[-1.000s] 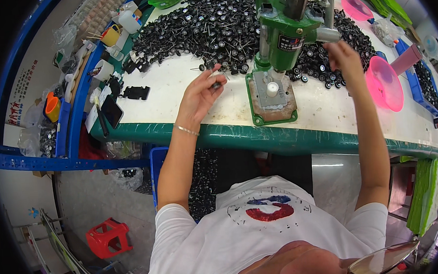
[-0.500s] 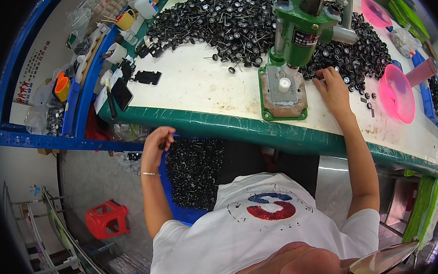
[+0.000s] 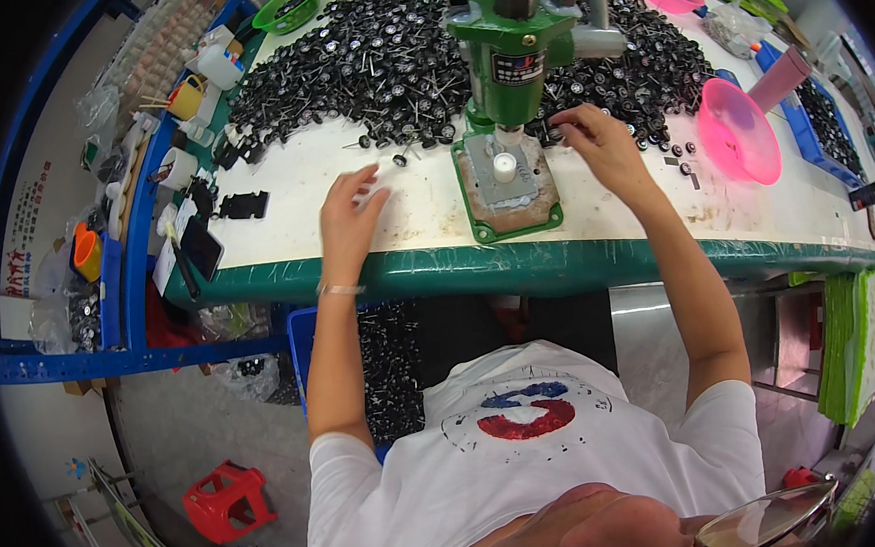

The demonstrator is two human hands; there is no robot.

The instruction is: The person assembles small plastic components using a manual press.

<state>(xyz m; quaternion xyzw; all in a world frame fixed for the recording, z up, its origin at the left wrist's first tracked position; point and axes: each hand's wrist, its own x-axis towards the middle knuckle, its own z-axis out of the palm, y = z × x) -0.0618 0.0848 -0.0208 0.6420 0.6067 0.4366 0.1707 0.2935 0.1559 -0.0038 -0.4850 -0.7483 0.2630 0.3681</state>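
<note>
Reaching over the white desk (image 3: 394, 211), left hand (image 3: 346, 219) hovers with its grip apart, empty, near small black wheel parts (image 3: 400, 158). Right hand (image 3: 602, 146) rests beside the green bench press (image 3: 508, 89), fingers curled on the black parts heap (image 3: 635, 61); whether its grip holds one is unclear.

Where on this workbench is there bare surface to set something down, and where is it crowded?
Free: the white tabletop between the left hand and the black clips, and the strip between the green press and the pink bowl. Crowded: the black parts pile across the back.
</note>
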